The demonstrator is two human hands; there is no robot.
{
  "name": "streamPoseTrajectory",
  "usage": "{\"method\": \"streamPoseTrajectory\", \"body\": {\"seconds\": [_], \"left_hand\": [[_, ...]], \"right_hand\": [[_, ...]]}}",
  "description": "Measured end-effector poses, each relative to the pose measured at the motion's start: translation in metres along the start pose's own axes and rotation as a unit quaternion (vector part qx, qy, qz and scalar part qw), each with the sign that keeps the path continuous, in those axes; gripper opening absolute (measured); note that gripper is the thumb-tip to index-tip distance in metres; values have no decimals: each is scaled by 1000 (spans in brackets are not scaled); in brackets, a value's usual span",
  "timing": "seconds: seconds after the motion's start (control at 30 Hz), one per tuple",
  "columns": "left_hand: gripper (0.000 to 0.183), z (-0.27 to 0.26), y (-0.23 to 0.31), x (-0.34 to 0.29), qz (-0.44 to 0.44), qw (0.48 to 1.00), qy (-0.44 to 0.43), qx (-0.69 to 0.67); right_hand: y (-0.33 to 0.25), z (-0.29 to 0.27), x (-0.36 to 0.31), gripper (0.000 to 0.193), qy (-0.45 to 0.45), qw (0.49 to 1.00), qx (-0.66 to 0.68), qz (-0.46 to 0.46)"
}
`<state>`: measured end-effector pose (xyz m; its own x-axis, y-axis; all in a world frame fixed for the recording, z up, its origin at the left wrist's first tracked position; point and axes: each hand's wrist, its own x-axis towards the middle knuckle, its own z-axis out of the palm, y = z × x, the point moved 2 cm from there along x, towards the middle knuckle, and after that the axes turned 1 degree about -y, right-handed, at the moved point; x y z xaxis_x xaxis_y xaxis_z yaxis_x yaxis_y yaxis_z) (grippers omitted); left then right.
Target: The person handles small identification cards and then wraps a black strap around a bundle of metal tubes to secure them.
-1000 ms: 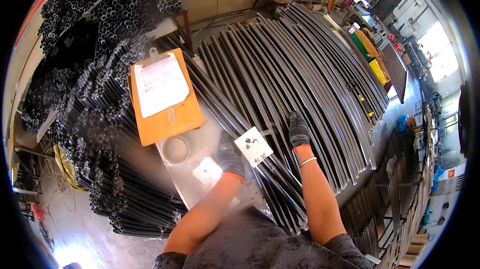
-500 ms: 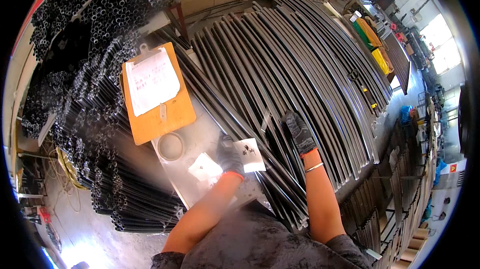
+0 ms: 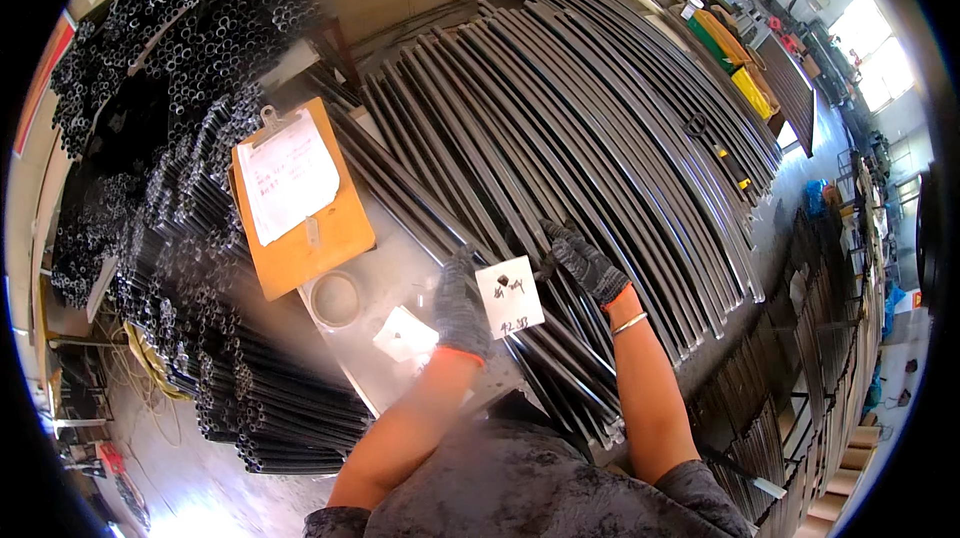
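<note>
My left hand (image 3: 461, 306), in a dark grey knit glove with an orange cuff, is over the near end of the metal tubes (image 3: 560, 333). A white square tag (image 3: 508, 300) with dark handwriting and a dark spot near its top lies against that hand's inner side, seemingly pinched by the fingers. My right hand (image 3: 587, 266), gloved alike, bends its fingers down among the tubes just right of the tag. What its fingertips close on is hidden. Left of my left hand, another white paper tag (image 3: 405, 334) rests on the pale tabletop (image 3: 385, 283).
An orange clipboard (image 3: 335, 250) with white sheets lies left of my hands, above a tape roll (image 3: 336, 299). Stacked black tubes (image 3: 215, 268) fill the left side. Long steel tubes (image 3: 600, 158) spread across the middle, with a yellow-and-black tool (image 3: 728, 163) on them at right.
The tag has turned and shifted up and right, and shows more fully. My right hand has moved left, closer to the tag. The clear strip once beside it no longer shows.
</note>
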<state>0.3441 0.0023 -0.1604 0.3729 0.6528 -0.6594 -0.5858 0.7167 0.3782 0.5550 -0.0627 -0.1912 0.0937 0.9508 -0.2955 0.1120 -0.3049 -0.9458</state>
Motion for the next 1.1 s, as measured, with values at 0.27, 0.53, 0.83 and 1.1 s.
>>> {"method": "streamPoseTrajectory", "body": {"seconds": [0.27, 0.53, 0.83, 1.1], "left_hand": [[29, -15, -24, 26, 84, 982, -2, 168], [30, -11, -26, 30, 214, 881, -1, 422], [35, -19, -27, 33, 246, 854, -23, 457], [45, 2, -15, 0, 214, 964, -13, 159]], "right_hand": [[22, 8, 13, 50, 65, 975, -209, -32], [-67, 36, 12, 63, -5, 897, -418, 143], [51, 1, 35, 26, 253, 957, 138, -13], [57, -1, 53, 20, 262, 716, -640, 89]]}}
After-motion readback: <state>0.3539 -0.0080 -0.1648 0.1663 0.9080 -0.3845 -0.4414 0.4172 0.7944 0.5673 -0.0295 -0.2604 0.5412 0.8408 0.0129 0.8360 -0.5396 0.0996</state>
